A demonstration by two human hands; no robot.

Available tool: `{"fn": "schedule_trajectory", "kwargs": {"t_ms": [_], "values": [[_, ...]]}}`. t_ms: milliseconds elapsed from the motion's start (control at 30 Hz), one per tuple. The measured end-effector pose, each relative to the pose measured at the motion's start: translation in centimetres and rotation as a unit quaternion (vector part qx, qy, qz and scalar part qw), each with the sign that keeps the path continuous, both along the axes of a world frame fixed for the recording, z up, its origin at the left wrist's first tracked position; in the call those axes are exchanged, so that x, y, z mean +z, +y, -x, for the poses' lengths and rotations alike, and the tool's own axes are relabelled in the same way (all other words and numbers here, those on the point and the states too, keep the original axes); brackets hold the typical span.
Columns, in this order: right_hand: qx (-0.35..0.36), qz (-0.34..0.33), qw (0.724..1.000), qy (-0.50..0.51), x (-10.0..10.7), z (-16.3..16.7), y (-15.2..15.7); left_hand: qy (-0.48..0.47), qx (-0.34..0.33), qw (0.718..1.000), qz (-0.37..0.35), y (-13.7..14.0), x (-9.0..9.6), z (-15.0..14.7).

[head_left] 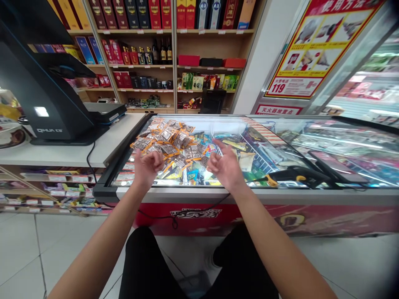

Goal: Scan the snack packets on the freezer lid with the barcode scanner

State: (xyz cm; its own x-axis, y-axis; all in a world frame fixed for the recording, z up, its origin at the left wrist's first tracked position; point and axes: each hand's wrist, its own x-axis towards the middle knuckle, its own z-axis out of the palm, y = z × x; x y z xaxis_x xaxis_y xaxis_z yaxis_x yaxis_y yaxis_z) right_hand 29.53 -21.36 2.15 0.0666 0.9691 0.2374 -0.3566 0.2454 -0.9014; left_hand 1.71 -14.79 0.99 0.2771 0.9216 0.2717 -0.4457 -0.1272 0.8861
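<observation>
My left hand [147,167] hovers over the near left part of the freezer's glass lid, thumb raised and apart, fingers loosely curled, with nothing visible in it. To its right, my right hand [227,167] is also up over the glass, index finger stretched out and the others bent, holding nothing I can see. Between and beyond the hands, a loose heap of small snack packets [168,139] with orange edges and dark contents lies on the glass. Beneath the glass, colourful frozen packs [232,143] show in wire baskets.
A black handheld scanner [299,176] with orange parts lies on the freezer [193,194] at the right. Its cable [199,211] hangs down the red front. A black checkout machine [59,95] stands on the white counter [18,151] to the left. Shelves [137,66] of boxes and bottles stand behind.
</observation>
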Motion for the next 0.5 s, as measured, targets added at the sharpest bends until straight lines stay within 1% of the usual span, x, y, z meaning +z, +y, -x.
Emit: {"fn": "schedule_trajectory", "kwargs": {"t_ms": [33, 100, 167, 267, 333, 400, 467, 500], "values": [[0.047, 0.03, 0.998, 0.033, 0.4, -0.7, -0.4, -0.031, -0.037, 0.998, 0.048, -0.4, 0.5, 0.4], [0.128, 0.065, 0.987, 0.078, 1.0, -2.1, -1.1, -0.069, -0.083, 0.986, 0.127, -1.1, 1.2, 1.1], [0.17, 0.083, 0.977, 0.104, 1.1, -3.1, -1.4, -0.074, -0.123, 0.973, 0.184, -1.5, 1.5, 1.4], [0.204, 0.12, 0.965, 0.114, 0.4, -3.2, -1.3, -0.054, -0.178, 0.954, 0.235, -1.5, 0.8, 1.1], [0.221, 0.139, 0.959, 0.107, 0.0, -2.8, -1.2, -0.048, -0.199, 0.946, 0.25, -1.3, 0.0, 0.7], [0.218, 0.14, 0.961, 0.098, -0.1, -2.6, -1.4, -0.047, -0.212, 0.943, 0.254, -1.1, -0.8, 0.5], [0.187, 0.132, 0.97, 0.084, 0.1, -2.9, -2.0, -0.049, -0.212, 0.946, 0.241, -1.1, -1.2, 0.5], [0.159, 0.128, 0.976, 0.073, 0.4, -3.2, -2.4, -0.051, -0.206, 0.95, 0.227, -1.1, -1.2, 0.5]]}}
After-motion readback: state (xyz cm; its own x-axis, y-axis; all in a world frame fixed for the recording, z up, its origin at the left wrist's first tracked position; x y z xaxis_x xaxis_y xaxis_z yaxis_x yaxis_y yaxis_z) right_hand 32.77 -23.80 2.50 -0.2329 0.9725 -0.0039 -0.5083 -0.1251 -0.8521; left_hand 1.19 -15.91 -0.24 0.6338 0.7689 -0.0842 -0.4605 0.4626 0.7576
